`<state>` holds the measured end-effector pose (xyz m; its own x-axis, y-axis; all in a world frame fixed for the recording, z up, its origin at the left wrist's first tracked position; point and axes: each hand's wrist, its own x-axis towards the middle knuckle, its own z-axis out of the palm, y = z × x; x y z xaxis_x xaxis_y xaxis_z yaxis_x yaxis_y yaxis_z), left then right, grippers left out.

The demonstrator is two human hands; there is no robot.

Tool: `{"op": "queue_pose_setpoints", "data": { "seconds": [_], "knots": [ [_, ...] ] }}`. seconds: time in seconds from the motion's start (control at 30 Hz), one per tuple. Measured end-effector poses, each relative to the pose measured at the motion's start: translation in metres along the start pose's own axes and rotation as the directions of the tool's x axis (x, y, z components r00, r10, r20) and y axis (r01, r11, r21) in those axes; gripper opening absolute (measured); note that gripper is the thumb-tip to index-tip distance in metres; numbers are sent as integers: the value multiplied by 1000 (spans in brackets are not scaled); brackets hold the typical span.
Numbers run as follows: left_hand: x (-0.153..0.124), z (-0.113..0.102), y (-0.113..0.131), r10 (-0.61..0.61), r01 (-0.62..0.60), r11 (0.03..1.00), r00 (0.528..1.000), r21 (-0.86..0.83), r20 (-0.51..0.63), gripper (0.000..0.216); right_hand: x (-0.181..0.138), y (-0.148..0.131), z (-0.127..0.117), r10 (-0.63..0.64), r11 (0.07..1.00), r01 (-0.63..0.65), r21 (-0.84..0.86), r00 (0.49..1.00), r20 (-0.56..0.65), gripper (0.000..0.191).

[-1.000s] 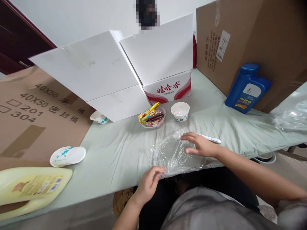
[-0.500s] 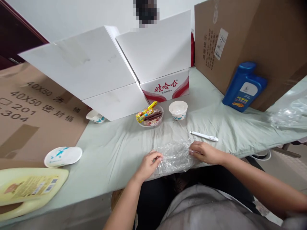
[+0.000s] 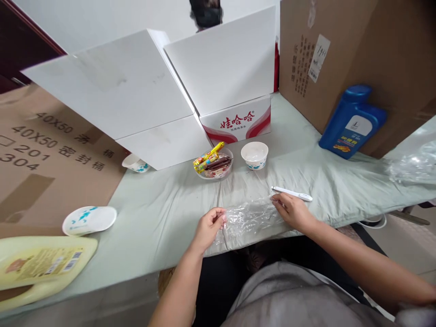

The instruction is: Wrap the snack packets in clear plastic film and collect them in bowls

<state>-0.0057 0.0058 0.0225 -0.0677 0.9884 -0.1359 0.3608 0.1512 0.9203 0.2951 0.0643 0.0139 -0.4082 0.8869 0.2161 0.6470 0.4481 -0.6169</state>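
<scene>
A crumpled sheet of clear plastic film [image 3: 250, 215] lies on the pale green cloth near the table's front edge. My left hand [image 3: 208, 227] pinches the film's left end with closed fingers. At the film's right end my right hand [image 3: 292, 211] grips it too, fingers curled. The film is stretched between both hands into a narrow band. A white pen [image 3: 292, 194] lies just beyond my right hand.
A glass bowl of wrapped snacks [image 3: 214, 163] and a paper bowl [image 3: 255, 155] stand behind the film. An open white carton [image 3: 190, 91] and a brown box [image 3: 357, 54] line the back. A blue bottle [image 3: 352, 122], a paper lid [image 3: 89, 220] and a yellow bottle [image 3: 37, 268] are also there.
The film was spread wide under my flat right hand a second ago. Both hands have since gathered it into a narrow strip and now pinch its two ends.
</scene>
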Motion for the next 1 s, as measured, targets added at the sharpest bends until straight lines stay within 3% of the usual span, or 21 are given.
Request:
{"op": "queue_pose_setpoints", "data": {
  "seconds": [0.07, 0.17, 0.27, 0.37, 0.47, 0.57, 0.63, 0.73, 0.87, 1.0],
  "knots": [
    [-7, -7, 4, -19, 21, 1000, 994, -11, 106, 28, -5, -3, -8, -24, 997, 23, 78, 1000, 13, 31],
    [-12, -14, 3, -29, 6, 995, 975, 103, 221, 24, -9, -4, -17, -109, 989, 96, 117, 987, 114, 33],
    [-12, -9, 2, 53, -119, 934, 979, 336, 199, 20, -7, -4, -16, -235, 972, 226, 71, 950, 206, 34],
    [-9, 4, 8, 235, -274, 802, 962, 531, 140, 20, -2, -4, -7, -281, 959, 284, 23, 929, 240, 33],
    [-5, 25, 19, 481, -383, 647, 876, 660, 37, 19, -1, -3, 2, -307, 948, 318, -24, 929, 207, 31],
    [-2, 52, 24, 590, -522, 555, 796, 648, 136, 17, -7, -5, 7, -334, 940, 340, -44, 937, 99, 27],
    [0, 69, 23, 583, -608, 540, 769, 582, 262, 18, -15, -10, 8, -363, 931, 364, -6, 929, 78, 25],
    [3, 86, 15, 546, -644, 511, 754, 569, 364, 28, -26, -20, 12, -435, 900, 427, 86, 889, 146, 24],
    [5, 91, 9, 447, -571, 467, 811, 675, 378, 55, -31, -24, 24, -468, 883, 456, 110, 875, 127, 19],
    [6, 92, 7, 403, -534, 466, 838, 705, 368, 64, -19, -8, 35, -379, 925, 379, -5, 925, 31, 16]
  ]
}}
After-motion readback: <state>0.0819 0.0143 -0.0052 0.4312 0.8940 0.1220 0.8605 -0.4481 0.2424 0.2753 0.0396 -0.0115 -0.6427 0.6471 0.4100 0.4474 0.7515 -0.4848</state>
